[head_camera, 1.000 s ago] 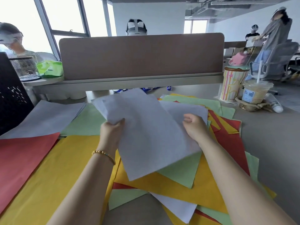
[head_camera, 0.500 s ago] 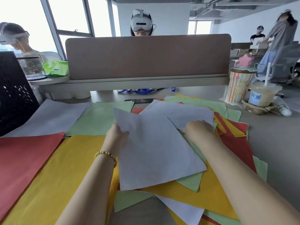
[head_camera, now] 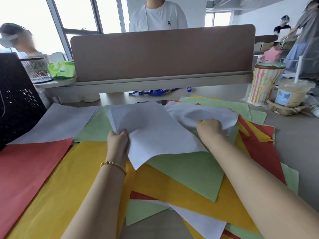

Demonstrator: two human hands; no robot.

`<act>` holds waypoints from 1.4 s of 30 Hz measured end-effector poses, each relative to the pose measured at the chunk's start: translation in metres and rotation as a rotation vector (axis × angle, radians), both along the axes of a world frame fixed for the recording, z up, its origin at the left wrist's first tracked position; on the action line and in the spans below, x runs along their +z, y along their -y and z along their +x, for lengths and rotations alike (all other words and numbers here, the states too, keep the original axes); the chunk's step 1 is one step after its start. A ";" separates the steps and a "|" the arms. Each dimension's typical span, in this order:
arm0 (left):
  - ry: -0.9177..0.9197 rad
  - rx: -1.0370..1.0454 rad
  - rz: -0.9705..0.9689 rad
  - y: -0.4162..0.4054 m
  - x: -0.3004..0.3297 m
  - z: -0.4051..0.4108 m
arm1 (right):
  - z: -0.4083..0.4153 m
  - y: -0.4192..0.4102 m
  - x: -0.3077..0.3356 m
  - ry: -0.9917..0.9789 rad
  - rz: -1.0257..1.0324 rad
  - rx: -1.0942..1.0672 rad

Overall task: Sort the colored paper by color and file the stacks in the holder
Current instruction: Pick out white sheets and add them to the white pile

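My left hand (head_camera: 118,141) grips the left edge of a white sheet (head_camera: 151,133) lifted over the mixed pile of coloured paper (head_camera: 189,185). My right hand (head_camera: 209,129) pinches a second white sheet (head_camera: 202,111), which buckles upward at the far side of the pile. Sorted stacks lie to the left: white (head_camera: 57,123), green (head_camera: 96,128), red (head_camera: 29,169) and yellow (head_camera: 65,187). The black mesh file holder (head_camera: 15,100) stands at the left edge of the desk.
A brown divider panel (head_camera: 162,52) closes off the back of the desk. A striped cup (head_camera: 262,85), an iced drink (head_camera: 291,94) and a tube sit at the right. A mesh basket (head_camera: 37,69) and a green pack (head_camera: 61,69) lie back left. People stand behind.
My right hand left the first white sheet and took hold of a second one further back, crumpling it. My left hand keeps its grip. The camera dipped and came closer.
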State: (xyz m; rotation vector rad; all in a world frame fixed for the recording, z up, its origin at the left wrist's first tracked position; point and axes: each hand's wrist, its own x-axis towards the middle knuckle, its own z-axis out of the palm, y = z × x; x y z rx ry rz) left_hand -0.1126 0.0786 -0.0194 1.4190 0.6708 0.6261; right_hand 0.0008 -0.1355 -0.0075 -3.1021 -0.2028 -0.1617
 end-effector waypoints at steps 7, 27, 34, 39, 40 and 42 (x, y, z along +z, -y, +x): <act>-0.016 -0.062 0.071 -0.003 0.006 0.001 | 0.008 0.019 -0.003 0.117 0.206 -0.044; -0.084 -0.321 0.092 0.017 -0.001 0.009 | -0.073 -0.023 0.023 -0.270 0.287 0.296; 0.193 -0.369 -0.366 0.014 0.008 0.008 | -0.095 -0.036 0.036 -0.618 0.392 0.429; 0.190 -0.489 -0.310 0.011 0.007 0.005 | -0.093 -0.026 0.033 -0.926 0.657 0.580; 0.181 -0.485 -0.246 0.011 0.004 0.005 | -0.090 -0.022 0.033 -0.926 0.753 0.583; 0.197 -0.437 -0.125 0.013 -0.002 0.003 | -0.075 -0.016 0.030 -0.726 0.955 0.462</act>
